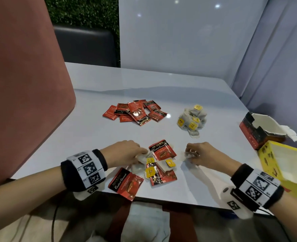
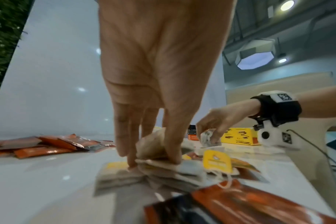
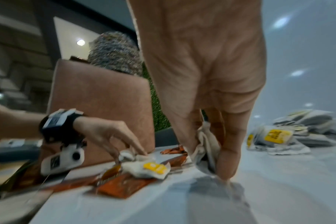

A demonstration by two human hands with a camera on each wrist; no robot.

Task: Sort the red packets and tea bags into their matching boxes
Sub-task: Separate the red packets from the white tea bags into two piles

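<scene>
Left hand (image 1: 125, 151) pinches a soft, crumpled white paper tea bag (image 1: 142, 155) in the mixed heap at the glossy white worktop's (image 1: 91, 133) near edge; right hand (image 1: 199, 154) grips another limp tea bag (image 3: 203, 145), hanging lengthwise down.

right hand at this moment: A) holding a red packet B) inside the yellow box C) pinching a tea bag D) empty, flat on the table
C: the right hand pinches a crumpled white tea bag between thumb and fingers just above the table, well clear of the yellow box.
</scene>
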